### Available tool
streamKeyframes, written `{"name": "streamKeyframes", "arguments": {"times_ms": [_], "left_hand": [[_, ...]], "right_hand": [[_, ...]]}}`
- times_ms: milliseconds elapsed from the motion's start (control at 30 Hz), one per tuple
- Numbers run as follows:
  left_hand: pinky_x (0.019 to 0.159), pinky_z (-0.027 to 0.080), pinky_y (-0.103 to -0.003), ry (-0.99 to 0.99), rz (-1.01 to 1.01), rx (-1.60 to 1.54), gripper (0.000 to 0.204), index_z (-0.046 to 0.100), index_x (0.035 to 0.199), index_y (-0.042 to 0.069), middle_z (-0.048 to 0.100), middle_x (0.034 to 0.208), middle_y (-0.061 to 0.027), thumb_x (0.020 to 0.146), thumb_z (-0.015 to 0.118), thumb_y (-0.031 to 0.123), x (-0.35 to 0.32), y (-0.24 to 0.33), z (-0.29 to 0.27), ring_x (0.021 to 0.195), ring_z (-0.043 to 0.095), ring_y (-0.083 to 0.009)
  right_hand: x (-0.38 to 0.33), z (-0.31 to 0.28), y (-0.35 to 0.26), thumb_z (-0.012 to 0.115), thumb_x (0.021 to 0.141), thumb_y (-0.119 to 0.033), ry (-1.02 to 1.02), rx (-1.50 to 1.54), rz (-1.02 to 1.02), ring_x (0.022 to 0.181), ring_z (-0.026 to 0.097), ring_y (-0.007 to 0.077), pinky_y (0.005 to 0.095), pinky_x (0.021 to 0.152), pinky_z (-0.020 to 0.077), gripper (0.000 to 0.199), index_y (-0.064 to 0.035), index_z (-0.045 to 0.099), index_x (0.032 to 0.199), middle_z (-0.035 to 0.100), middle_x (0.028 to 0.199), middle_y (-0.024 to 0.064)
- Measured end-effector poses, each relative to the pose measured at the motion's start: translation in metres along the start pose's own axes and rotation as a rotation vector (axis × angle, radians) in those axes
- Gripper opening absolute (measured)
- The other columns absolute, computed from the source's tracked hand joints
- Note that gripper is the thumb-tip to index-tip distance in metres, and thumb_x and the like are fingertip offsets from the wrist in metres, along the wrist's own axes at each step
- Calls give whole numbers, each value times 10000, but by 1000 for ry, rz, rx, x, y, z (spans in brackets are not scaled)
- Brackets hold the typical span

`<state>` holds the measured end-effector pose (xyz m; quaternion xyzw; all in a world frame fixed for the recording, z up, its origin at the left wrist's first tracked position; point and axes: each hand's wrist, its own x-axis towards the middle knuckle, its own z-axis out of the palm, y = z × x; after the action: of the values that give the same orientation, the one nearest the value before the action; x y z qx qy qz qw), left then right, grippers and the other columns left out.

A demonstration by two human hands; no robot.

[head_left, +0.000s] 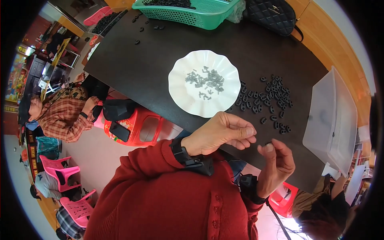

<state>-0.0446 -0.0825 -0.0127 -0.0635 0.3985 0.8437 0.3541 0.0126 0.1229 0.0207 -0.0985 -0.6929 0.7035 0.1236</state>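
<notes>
Here at the near edge of the desk [140,68], both hands are up and close together, apart by just a gap. The right hand [278,166] is clamped on a small dark piece [268,143], pinched at the tips of thumb and forefinger. The left hand [222,134] has thumb and forefinger together; whether anything sits between them, I cannot tell.

Beyond the left hand, the scalloped white plate [178,86] carries a scatter of small clear pieces [214,81]. To its right, toward the desk's right edge, spread the loose black two-holed pieces [276,94], and past them stands the clear plastic bin [326,116]. Up at the far edge: the green basket [208,21].

The step in hand looks like fitting small parts together, a clear one into a black one, I'd judge. The next move calls for a steady right pinch, hole turned toward the left fingertips, and a careful, straight meeting of the two hands. Come in crooked and a part so tiny could easily slip.
</notes>
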Motion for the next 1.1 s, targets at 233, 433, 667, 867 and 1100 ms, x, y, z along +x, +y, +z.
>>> {"name": "streamKeyframes", "arguments": {"times_ms": [233,433,667,867,1100], "left_hand": [[883,664,-280,6,35,-31,240,758,1164,-9,797,1059,-91,1076,754,214,4,-1,1,949,779,-145],[909,664,-295,32,100,39,216,758,1150,-25,798,1062,-94,1079,748,178,9,-12,-8,976,779,-157],[869,666,-289,47,87,71,223,760,1151,-35,808,1056,-114,1077,751,176,14,-14,-4,956,784,-156],[820,665,-271,110,88,117,208,771,1139,-27,805,989,-103,1070,759,169,4,2,6,860,788,-141],[802,662,-265,106,108,191,217,784,1145,-12,802,999,-94,1063,769,189,6,-2,7,871,786,-143]], "right_hand": [[1,29,3,772,981,35,-5,-103,7,813,717,111,231,765,580,204,42,783,1184,761,938,49],[3,38,12,797,941,75,30,-269,-12,795,664,79,221,731,531,174,17,808,1104,753,956,38],[8,27,15,814,894,96,-73,-443,-205,801,670,108,248,733,531,263,5,832,1140,759,956,80],[13,11,14,842,874,97,-208,-240,-40,892,642,99,233,801,500,341,23,812,1206,724,1012,50],[13,10,13,873,846,84,-202,-169,-49,858,612,100,239,770,479,370,17,818,1206,723,1010,53]]}}
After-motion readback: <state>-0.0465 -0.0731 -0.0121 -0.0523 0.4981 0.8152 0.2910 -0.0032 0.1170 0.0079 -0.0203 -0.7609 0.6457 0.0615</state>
